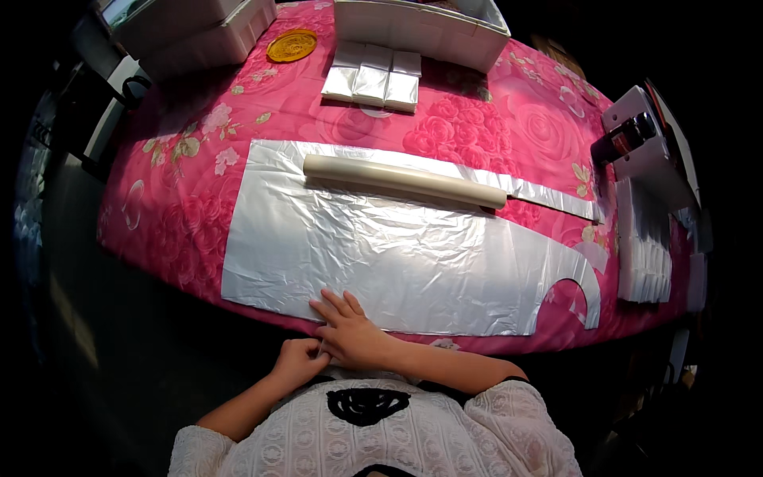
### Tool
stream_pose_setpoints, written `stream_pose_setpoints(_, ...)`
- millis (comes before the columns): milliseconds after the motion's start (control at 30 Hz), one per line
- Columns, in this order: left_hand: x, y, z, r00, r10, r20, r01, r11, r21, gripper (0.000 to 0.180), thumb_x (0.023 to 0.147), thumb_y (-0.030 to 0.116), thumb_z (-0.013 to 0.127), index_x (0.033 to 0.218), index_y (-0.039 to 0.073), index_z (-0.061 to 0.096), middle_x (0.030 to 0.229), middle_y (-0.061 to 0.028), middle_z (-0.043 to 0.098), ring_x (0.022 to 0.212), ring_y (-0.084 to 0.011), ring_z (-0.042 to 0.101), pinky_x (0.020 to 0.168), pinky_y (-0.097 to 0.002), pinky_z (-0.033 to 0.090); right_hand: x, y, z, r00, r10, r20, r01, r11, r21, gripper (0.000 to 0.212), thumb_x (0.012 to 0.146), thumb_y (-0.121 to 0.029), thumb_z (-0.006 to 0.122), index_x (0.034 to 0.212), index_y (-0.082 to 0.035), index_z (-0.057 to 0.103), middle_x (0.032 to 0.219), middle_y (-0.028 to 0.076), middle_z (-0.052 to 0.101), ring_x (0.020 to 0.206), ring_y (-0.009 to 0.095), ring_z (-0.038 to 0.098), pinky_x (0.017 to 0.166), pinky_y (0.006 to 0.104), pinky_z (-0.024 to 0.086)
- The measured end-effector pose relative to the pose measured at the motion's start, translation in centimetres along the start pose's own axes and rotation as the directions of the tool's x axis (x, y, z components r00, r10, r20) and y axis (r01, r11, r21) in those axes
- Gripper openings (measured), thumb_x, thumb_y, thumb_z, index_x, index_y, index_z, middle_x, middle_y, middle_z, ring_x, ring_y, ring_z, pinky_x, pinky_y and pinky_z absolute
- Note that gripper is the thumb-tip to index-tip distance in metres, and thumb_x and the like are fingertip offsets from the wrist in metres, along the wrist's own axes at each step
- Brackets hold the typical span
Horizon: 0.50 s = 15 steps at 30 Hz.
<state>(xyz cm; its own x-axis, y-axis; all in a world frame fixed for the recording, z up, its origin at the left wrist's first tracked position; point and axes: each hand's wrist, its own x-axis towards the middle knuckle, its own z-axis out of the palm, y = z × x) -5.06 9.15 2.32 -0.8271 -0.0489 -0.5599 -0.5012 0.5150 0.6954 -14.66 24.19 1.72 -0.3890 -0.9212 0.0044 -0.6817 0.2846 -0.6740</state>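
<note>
A thin, glossy white plastic apron (397, 270) lies spread on the table, with a curved cut-out at its right end and a narrow strip along the far side. Across its far part rests a pale beige tube (405, 181). My right hand (350, 332) is flat on the apron's near edge, fingers spread. Just left of and below it, my left hand (298, 362) is at the table's front edge, fingers curled together. Whatever the left fingers may hold is hidden.
A pink flowered cloth (171, 203) covers the table. Several folded white packets (372, 75) lie before a white foam box (421, 33). More foam boxes (203, 44) and a yellow disc (292, 46) are far left. At right stand a folded white stack (642, 242) and a dark bottle (624, 139).
</note>
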Motion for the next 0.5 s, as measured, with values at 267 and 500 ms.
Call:
stream_pose_setpoints(267, 0.3, 2.9, -3.6, 0.917, 0.334, -0.218, -0.342, 0.940, 0.003, 0.020, 0.077, 0.010, 0.068, 0.095, 0.002, 0.067, 0.090, -0.0124, 0.067, 0.073, -0.0194, 0.066, 0.067, -0.0267, 0.052, 2.5, 10.5, -15.0, 0.858, 0.258, -0.444, -0.220, 0.966, 0.137, 0.009, 0.076, -0.016, 0.069, 0.081, -0.009, 0.068, 0.082, 0.003, 0.063, 0.097, 0.023, 0.055, 0.094, 0.0434, 0.033)
stream_pose_setpoints(500, 1.5, 3.6, -2.5, 0.898, 0.415, -0.147, -0.419, 0.908, 0.003, 0.020, 0.077, 0.009, 0.068, 0.095, 0.002, 0.065, 0.091, -0.0132, 0.067, 0.074, -0.0213, 0.066, 0.067, -0.0281, 0.052, 3.6, 24.1, -22.5, 0.321, 0.678, -0.661, -0.778, 0.587, 0.225, 0.035, 0.081, -0.028, 0.065, 0.104, -0.002, 0.063, 0.092, 0.012, 0.066, 0.089, 0.026, 0.060, 0.080, 0.0360, 0.044)
